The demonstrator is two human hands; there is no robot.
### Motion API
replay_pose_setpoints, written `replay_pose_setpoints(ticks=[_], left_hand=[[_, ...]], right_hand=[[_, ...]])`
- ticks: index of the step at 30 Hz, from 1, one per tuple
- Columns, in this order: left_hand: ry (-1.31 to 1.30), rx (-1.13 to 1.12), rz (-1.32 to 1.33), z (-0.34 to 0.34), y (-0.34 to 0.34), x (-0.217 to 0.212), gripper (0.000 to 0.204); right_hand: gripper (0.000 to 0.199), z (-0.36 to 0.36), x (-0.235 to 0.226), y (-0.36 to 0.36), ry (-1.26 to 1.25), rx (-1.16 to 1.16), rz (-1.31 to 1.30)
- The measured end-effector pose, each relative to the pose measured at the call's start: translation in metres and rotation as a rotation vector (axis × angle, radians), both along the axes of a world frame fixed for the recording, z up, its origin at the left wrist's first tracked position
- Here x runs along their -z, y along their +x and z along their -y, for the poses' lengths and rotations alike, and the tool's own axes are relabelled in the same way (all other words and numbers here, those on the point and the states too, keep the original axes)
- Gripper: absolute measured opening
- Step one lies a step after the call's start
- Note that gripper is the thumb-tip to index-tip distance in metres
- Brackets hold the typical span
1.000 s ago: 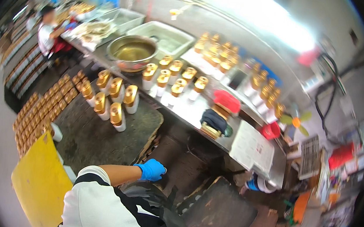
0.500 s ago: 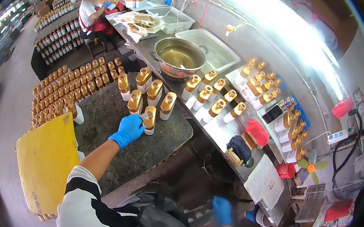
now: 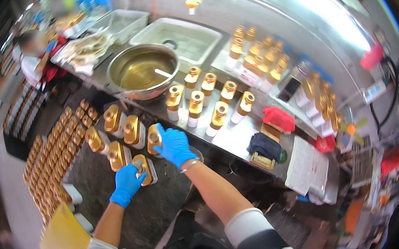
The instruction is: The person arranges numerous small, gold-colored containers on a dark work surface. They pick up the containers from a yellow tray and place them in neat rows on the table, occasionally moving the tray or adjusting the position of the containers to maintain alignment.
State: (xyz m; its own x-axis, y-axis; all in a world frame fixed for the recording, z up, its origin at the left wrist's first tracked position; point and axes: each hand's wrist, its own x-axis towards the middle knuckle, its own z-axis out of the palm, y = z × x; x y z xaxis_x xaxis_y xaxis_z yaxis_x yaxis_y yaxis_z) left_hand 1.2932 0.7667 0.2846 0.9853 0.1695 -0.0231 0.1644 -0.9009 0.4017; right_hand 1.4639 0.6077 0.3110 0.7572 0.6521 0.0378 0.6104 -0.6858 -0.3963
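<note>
Since a second earlier, both gloved hands had moved onto the 6 gold-capped bottles on the dark mat point(image 3: 120, 203). The left hand point(image 3: 126, 184) gripped one bottle point(image 3: 143, 168); the right hand point(image 3: 174, 145) closed over another point(image 3: 154, 139).

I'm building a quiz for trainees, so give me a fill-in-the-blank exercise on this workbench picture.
1. Both hands wear ___ gloves.
2. The right hand rests on a ___-topped bottle.
3. The metal bowl holds a yellowish ___.
4. The left hand touches a bottle lying on the dark ___.

Missing words: blue; gold; liquid; mat
</note>
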Motion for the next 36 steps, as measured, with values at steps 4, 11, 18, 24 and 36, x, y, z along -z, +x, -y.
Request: replay_pose_setpoints(ticks=[4,11,18,24,36], left_hand=[[0.017,-0.004,-0.078,0.006,0.014,-0.005,0.041],[0.01,-0.009,0.119,-0.004,0.012,0.016,0.039],[-0.099,0.013,0.206,0.015,-0.01,0.015,0.039],[-0.067,0.231,0.208,0.068,-0.017,-0.03,0.036],[-0.165,1.168,0.131,0.303,-0.076,-0.088,0.031]], right_hand=[[0.042,-0.022,0.031,0.02,-0.038,-0.056,0.065],[0.013,-0.026,0.051,0.012,0.337,0.096,0.067],[0.018,0.043,0.054,-0.021,0.58,0.043,-0.064],[0.024,0.162,0.027,-0.108,0.726,0.266,-0.057],[0.016,0.406,-0.023,-0.429,0.516,1.086,-0.024]])
